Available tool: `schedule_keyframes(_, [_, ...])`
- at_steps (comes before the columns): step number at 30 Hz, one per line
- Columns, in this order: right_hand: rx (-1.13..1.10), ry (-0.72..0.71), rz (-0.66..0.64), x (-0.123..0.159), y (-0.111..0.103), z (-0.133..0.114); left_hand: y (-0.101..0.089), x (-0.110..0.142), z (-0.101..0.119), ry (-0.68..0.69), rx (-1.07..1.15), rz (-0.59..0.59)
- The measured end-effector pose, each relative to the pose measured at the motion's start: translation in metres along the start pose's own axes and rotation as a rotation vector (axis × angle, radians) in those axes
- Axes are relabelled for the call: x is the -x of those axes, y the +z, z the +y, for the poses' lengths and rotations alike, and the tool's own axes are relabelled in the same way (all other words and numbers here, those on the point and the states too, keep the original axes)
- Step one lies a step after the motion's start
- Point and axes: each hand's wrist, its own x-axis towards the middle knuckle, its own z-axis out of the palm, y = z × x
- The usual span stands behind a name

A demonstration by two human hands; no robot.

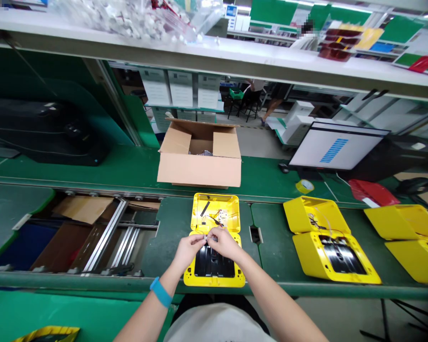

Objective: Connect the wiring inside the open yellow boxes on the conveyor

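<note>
An opened yellow plastic case [214,280] lies in front of me, its two halves spread on a green work plate. Black parts [214,262] fill the near half. The far half [196,204] holds thin wires [219,219] and a black strip [205,209]. Over the seam between the halves, my left hand [188,249] pinches what looks like a small wire connector [206,237]. My right hand [224,243] is closed in a pinch against the same spot, fingertips meeting the left ones. The fingers mostly cover the small piece. A blue band [160,292] circles my left wrist.
Two more opened yellow cases [317,266] [406,225] stand to the right. Beyond mine is an open cardboard box [199,168]. A tape roll [304,186] and a monitor [337,147] sit back right. Metal rails [105,235] show in a gap at left. An overhead shelf [264,59] crosses above.
</note>
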Motion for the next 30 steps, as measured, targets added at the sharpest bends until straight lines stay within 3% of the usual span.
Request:
schedule_keyframes(11, [-0.022,0.011,-0.001,-0.003,0.001,0.000,-0.003,-0.002,0.001,0.045,-0.125,-0.002])
schedule_keyframes(21, [-0.144,0.089,-0.035,-0.005,0.003,0.004,0.005,0.011,0.011,0.241,-0.495,0.076])
schedule_keyframes(30, [-0.243,0.165,-0.047,-0.008,0.009,0.017,0.011,0.011,0.022,0.282,-0.679,0.086])
